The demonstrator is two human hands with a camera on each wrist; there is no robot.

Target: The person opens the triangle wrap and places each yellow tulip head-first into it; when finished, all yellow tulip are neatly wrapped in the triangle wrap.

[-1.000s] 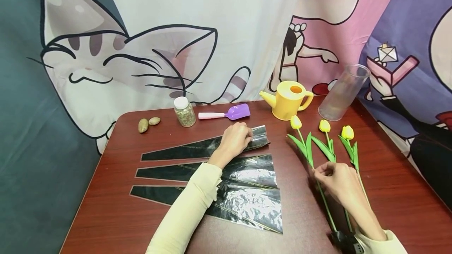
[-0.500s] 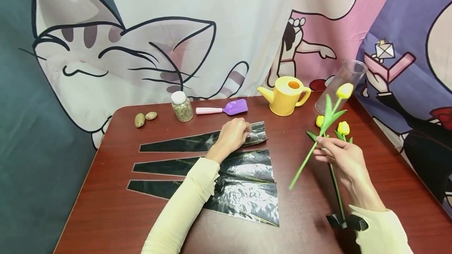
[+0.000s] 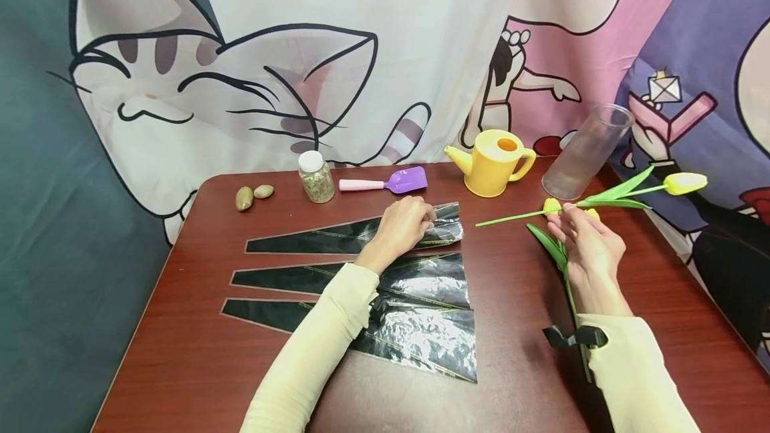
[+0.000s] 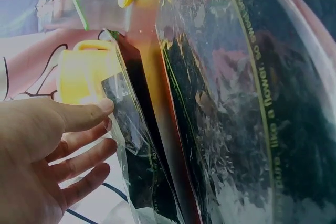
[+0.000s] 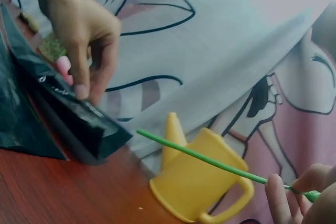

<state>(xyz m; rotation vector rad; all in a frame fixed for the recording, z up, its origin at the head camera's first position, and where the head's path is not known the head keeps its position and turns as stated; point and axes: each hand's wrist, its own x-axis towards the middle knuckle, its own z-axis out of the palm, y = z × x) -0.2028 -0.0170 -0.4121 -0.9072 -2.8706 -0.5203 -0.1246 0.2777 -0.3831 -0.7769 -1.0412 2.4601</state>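
My left hand (image 3: 404,222) pinches the upper layer of the farthest plastic flower sleeve (image 3: 325,240) near its wide right end. In the right wrist view, the mouth of this sleeve gapes below the left thumb and finger. My right hand (image 3: 592,246) holds an artificial tulip by its green stem (image 5: 199,156), between thumb and fingers. The stem's bare end points left toward the sleeve's mouth, with a gap between them, and its yellow bloom (image 3: 686,184) points right. Two other tulips lie beneath the right hand, one showing a leaf (image 3: 549,246), both partly hidden.
Two more sleeves lie flat, the middle one (image 3: 430,279) and the nearest one (image 3: 427,347). Along the back stand a jar (image 3: 317,182), a purple scoop (image 3: 406,180), a yellow watering can (image 3: 490,166) and a leaning clear vase (image 3: 580,159). Two stones (image 3: 244,199) lie far left.
My right hand has picked up one tulip from the table and turned it, so its stem end now points left and its bloom right. The left hand stays at the far sleeve.
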